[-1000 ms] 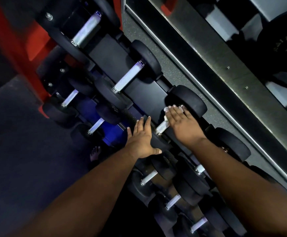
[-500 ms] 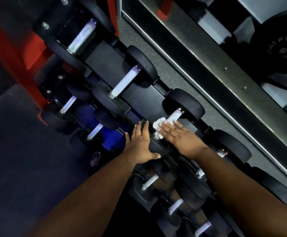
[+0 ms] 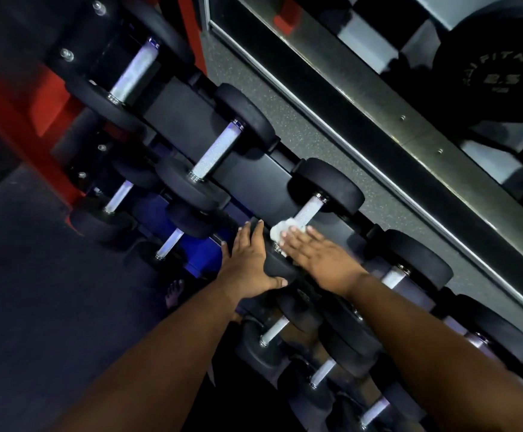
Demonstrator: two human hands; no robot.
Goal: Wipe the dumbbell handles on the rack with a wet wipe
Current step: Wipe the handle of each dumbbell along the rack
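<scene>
A black dumbbell with a silver knurled handle (image 3: 310,209) lies on the top tier of the black rack (image 3: 254,179). My right hand (image 3: 319,260) lies flat with straight fingers and presses a crumpled white wet wipe (image 3: 280,230) onto the near end of that handle. The handle's far part shows bare up to the far head (image 3: 328,185). My left hand (image 3: 247,263) rests on the dumbbell's near head (image 3: 277,267), fingers straight and thumb spread along its lower edge.
Two more dumbbells (image 3: 216,151) (image 3: 132,73) sit further left on the top tier. Smaller dumbbells (image 3: 274,332) fill the lower tiers below my arms. A mirror (image 3: 378,88) runs behind the rack, a red frame (image 3: 13,120) stands at the left, and a bare foot (image 3: 174,293) is on the dark floor.
My right hand has slid the wipe back along the handle, from the far head toward the near head. My left hand has stayed on the near head.
</scene>
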